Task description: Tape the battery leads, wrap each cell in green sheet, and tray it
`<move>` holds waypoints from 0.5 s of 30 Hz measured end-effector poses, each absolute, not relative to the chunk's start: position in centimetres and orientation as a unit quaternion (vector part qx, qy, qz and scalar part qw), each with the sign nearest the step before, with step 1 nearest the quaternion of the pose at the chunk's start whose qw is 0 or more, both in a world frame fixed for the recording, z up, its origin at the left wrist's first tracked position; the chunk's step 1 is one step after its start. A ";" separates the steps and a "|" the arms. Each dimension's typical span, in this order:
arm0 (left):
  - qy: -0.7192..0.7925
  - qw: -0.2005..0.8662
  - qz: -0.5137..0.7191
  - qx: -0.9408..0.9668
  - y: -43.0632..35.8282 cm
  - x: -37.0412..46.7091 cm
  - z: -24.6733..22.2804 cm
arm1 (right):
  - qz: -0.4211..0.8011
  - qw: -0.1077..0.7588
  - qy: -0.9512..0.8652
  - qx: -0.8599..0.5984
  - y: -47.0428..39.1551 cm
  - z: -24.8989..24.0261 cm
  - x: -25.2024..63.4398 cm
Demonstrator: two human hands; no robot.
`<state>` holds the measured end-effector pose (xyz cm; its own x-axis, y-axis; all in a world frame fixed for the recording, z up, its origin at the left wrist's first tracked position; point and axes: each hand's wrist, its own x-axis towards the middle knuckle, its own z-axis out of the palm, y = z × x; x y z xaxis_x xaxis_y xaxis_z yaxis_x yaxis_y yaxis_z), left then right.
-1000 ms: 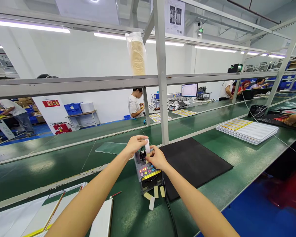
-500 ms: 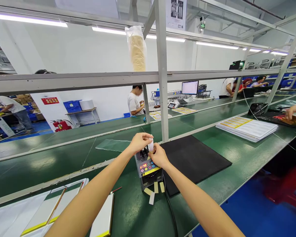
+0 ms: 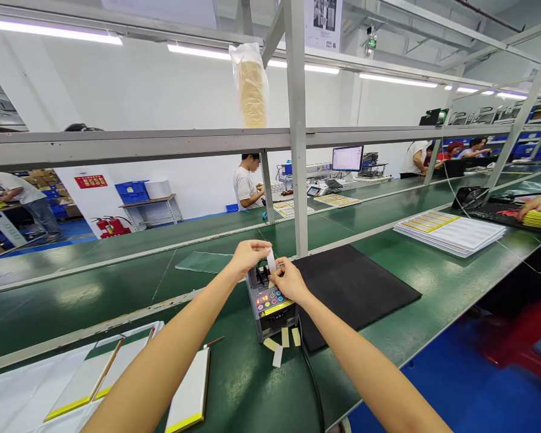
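Observation:
A grey automatic tape dispenser (image 3: 275,310) with a lit red display stands on the green bench in front of me. Above its top, my left hand (image 3: 251,255) pinches the upper end of a white strip of tape (image 3: 271,260). Lower down, my right hand (image 3: 289,280) closes its fingers on the strip's bottom end, close over the button panel. Several short cut tape pieces (image 3: 285,337) lie on the bench before the machine.
To the right lies a black mat (image 3: 356,291), with a stack of white sheets (image 3: 451,231) beyond. White panels with yellow edges (image 3: 190,385) lie at lower left. A shelf post (image 3: 296,180) rises behind the dispenser. A co-worker's hand (image 3: 536,204) is at far right.
My left hand has shifted slightly left, and more of the white strip shows slanting between my hands. At far right, the co-worker's hands now hold a yellow stack.

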<state>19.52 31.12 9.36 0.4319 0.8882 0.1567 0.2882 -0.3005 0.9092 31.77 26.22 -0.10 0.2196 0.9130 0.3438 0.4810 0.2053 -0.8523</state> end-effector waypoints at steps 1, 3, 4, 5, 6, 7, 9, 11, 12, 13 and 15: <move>0.410 0.440 0.355 0.716 31.1 19.3 9.4 | 0.217 0.507 -0.590 -0.590 26.3 -0.1 31.7; 0.420 0.457 0.372 0.690 31.3 19.0 9.4 | 0.226 0.504 -0.596 -0.583 26.3 0.0 31.7; 0.425 0.465 0.384 0.675 31.4 18.8 9.4 | 0.229 0.503 -0.599 -0.579 26.3 0.0 31.7; 0.430 0.473 0.398 0.658 31.7 18.5 9.6 | 0.231 0.502 -0.602 -0.576 26.3 0.1 31.7; 0.434 0.480 0.416 0.639 32.0 18.3 9.9 | 0.232 0.502 -0.604 -0.574 26.3 0.1 31.8; 0.437 0.485 0.438 0.618 32.4 17.9 10.4 | 0.231 0.503 -0.605 -0.572 26.2 0.1 31.8; 0.436 0.491 0.490 0.573 33.4 17.1 11.8 | 0.230 0.507 -0.605 -0.569 26.1 0.0 31.9; 0.426 0.495 0.535 0.536 34.1 16.3 13.5 | 0.232 0.512 -0.603 -0.565 26.1 -0.1 31.9; 0.416 0.498 0.551 0.524 34.2 15.9 14.3 | 0.233 0.516 -0.602 -0.563 26.1 -0.1 31.8; 0.405 0.503 0.563 0.515 34.1 15.5 15.0 | 0.235 0.522 -0.599 -0.560 26.2 -0.1 31.8; 0.378 0.518 0.578 0.505 33.3 15.0 16.0 | 0.238 0.538 -0.589 -0.554 26.4 0.0 31.8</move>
<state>14.97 33.32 16.00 0.0457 0.9803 0.1921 -0.2178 -0.1779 0.9596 31.79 26.36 0.03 0.1935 0.9087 0.3699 0.3960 0.2727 -0.8768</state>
